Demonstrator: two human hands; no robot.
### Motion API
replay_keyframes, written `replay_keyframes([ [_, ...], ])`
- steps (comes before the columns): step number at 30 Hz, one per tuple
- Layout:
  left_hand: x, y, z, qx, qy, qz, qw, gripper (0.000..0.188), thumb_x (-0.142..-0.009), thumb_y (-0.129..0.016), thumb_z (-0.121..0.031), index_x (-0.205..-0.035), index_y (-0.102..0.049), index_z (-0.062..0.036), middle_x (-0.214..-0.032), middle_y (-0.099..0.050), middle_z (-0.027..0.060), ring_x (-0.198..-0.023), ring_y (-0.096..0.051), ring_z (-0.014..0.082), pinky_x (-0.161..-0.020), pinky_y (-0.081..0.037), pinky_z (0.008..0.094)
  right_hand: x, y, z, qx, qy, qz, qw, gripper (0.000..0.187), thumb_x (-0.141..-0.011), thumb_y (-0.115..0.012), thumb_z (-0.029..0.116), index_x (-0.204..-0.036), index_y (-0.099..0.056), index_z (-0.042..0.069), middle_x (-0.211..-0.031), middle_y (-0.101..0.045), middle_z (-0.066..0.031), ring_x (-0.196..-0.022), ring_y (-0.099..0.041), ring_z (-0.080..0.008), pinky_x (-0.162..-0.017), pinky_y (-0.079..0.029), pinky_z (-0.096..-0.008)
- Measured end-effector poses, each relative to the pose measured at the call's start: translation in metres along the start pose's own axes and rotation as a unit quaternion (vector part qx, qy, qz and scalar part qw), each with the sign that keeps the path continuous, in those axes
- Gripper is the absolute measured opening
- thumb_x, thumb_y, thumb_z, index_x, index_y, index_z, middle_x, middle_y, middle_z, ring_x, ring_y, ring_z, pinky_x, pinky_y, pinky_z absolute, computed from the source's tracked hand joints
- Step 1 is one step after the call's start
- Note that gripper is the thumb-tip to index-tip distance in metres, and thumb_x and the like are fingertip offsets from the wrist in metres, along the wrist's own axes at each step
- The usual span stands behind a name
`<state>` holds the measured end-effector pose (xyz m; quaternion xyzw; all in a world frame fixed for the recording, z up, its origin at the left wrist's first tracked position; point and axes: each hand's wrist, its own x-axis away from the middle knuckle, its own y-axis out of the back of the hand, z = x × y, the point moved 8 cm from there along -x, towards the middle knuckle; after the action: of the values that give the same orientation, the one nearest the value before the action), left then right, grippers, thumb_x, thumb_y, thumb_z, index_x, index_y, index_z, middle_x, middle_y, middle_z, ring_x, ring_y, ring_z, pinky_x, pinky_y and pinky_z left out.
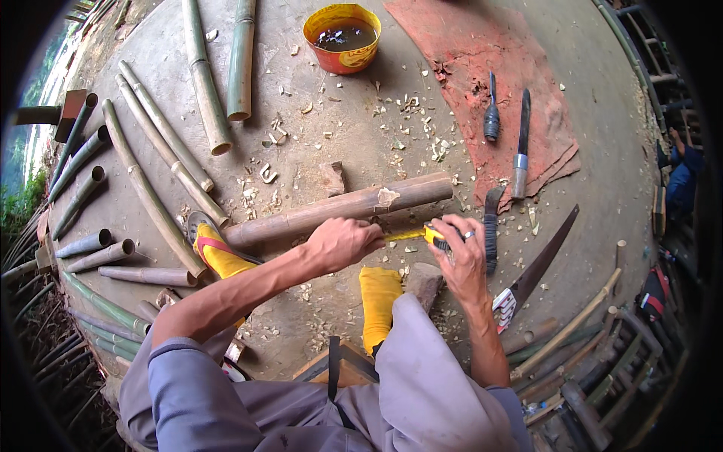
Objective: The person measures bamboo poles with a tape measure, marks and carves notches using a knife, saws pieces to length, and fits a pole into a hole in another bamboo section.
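Observation:
A thick brown bamboo pole (331, 209) lies across the floor in front of me, with a pale cut patch near its right end. Just on the near side of it, my right hand (461, 247) grips a yellow and black tape measure (435, 236). A short length of yellow blade (404, 235) runs out of its case to the left. My left hand (345, 242) is closed on the free end of that blade, its fingertips hiding the tip. The blade is stretched roughly level between both hands.
A red and yellow bucket (343, 59) of dark liquid stands beyond. On a red cloth (520, 83) lie a chisel-like tool (492, 113) and a long knife (521, 143). A dark-handled blade (491, 230) and a handsaw (538, 264) lie right. Bamboo poles (147, 177) line the left.

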<state>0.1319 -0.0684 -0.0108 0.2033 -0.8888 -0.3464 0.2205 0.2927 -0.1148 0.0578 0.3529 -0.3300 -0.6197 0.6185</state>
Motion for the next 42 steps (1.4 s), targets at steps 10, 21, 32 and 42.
replay_keyframes([
  [10, 0.063, 0.010, 0.030, -0.099, 0.117, -0.237, 0.960, 0.067, -0.070, -0.073, -0.023, -0.128, -0.042, -0.0072, -0.107, -0.054, 0.0137, -0.107, -0.052, 0.0296, -0.090, -0.042, 0.0431, 0.086, -0.014, -0.055, -0.007, -0.157, -0.044, 0.987, 0.036, -0.073, -0.068, 0.007, -0.108, -0.061, 0.006, -0.110, -0.056, -0.0107, -0.102, -0.046, -0.0311, -0.091, -0.037, -0.0413],
  [21, 0.036, 0.096, 0.069, -0.078, 0.213, -0.206, 0.952, 0.047, -0.064, -0.073, -0.025, -0.100, -0.050, -0.0043, -0.092, -0.060, 0.0167, -0.084, -0.061, 0.0331, -0.072, -0.049, 0.0424, 0.044, -0.085, -0.020, -0.053, -0.138, -0.014, 0.989, 0.055, -0.079, -0.066, 0.016, -0.128, -0.046, 0.002, -0.118, -0.050, -0.0220, -0.109, -0.049, -0.0350, -0.088, -0.046, -0.0439],
  [32, 0.039, 0.150, 0.016, 0.211, 0.165, -0.396, 0.878, 0.059, -0.074, -0.067, -0.031, -0.117, -0.042, 0.0013, -0.093, -0.058, 0.0190, -0.084, -0.059, 0.0274, -0.076, -0.048, 0.0381, -0.059, -0.177, 0.030, 0.020, 0.048, -0.067, 0.996, 0.054, -0.067, -0.067, 0.010, -0.119, -0.052, 0.004, -0.111, -0.056, -0.0143, -0.100, -0.051, -0.0318, -0.085, -0.046, -0.0417],
  [42, 0.072, -0.002, 0.047, 0.351, 0.313, -0.404, 0.784, 0.061, -0.069, -0.073, -0.021, -0.116, -0.042, 0.0017, -0.102, -0.055, 0.0191, -0.092, -0.057, 0.0296, -0.082, -0.046, 0.0389, -0.094, -0.136, -0.010, -0.048, 0.166, -0.054, 0.984, 0.045, -0.073, -0.056, -0.004, -0.118, -0.052, 0.001, -0.111, -0.056, -0.0160, -0.103, -0.052, -0.0355, -0.090, -0.044, -0.0426],
])
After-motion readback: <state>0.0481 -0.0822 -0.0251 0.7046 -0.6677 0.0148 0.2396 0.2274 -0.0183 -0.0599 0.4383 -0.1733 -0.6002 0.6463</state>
